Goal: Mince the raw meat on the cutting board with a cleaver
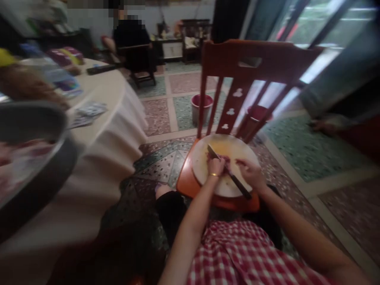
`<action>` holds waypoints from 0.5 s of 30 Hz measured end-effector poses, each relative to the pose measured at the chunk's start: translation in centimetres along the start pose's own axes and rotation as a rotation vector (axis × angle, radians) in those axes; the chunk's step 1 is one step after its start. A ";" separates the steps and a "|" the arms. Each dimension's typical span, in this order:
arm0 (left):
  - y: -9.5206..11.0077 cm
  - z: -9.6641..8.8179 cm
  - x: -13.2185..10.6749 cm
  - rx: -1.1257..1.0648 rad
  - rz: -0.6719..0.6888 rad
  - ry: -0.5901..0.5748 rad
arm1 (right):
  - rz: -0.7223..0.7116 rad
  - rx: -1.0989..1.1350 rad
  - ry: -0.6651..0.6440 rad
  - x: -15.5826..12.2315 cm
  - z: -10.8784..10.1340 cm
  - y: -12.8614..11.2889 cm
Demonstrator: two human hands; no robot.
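Cloth [237, 253] in red and white checks lies nearest, cut off by the lower edge. At near left, one dark pan [38, 174] is blurred and half out of view. It sits by a table [113, 130] whose white cover hangs in folds beside the open tiled floor [311, 150].

Ahead stands one red chair [255, 59]. On its seat, one round board [234, 144] reaches almost to the seat's edges. One knife [237, 183] lies slantwise on the board, between the two hands. The left hand [215, 166] has its fingers curled down over the knife — I cannot tell if it truly grips. The right hand [251, 173] bends its fingers toward small pinkish pieces [228, 159] — too blurred to say if it pinches them.

Behind the chair stand two buckets [202, 107], partly hidden by its slats. At far right a person's foot [323, 126] rests on the floor. Far back, another person [130, 35] sits.
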State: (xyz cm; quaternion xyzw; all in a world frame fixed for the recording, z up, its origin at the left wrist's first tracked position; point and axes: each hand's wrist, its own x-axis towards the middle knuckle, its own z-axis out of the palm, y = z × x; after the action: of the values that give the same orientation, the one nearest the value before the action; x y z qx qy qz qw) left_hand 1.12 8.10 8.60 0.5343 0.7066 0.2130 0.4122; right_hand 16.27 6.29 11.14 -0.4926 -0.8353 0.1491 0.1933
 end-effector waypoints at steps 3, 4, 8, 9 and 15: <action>-0.5 1.1 1.3 0.106 -0.005 0.080 | 0.516 -0.147 0.161 -6.7 -3.1 12.3; -0.7 1.4 1.7 0.137 -0.005 0.114 | 0.610 -0.151 0.040 -8.9 -3.0 15.1; -0.9 1.9 2.8 0.243 0.019 0.194 | 0.731 -0.087 -0.054 -13.5 0.1 20.0; -0.7 1.9 2.8 0.270 0.021 0.200 | 0.736 -0.069 -0.054 -13.7 0.9 20.3; -0.4 1.4 2.6 0.390 -0.006 0.208 | 0.549 -0.034 -0.038 -15.7 2.2 20.3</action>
State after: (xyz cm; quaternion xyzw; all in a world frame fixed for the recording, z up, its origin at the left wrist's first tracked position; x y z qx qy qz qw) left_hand 1.81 10.15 6.57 0.5769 0.7748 0.1249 0.2264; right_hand 37.67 1.86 -2.48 -0.7008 -0.6765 0.1912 0.1216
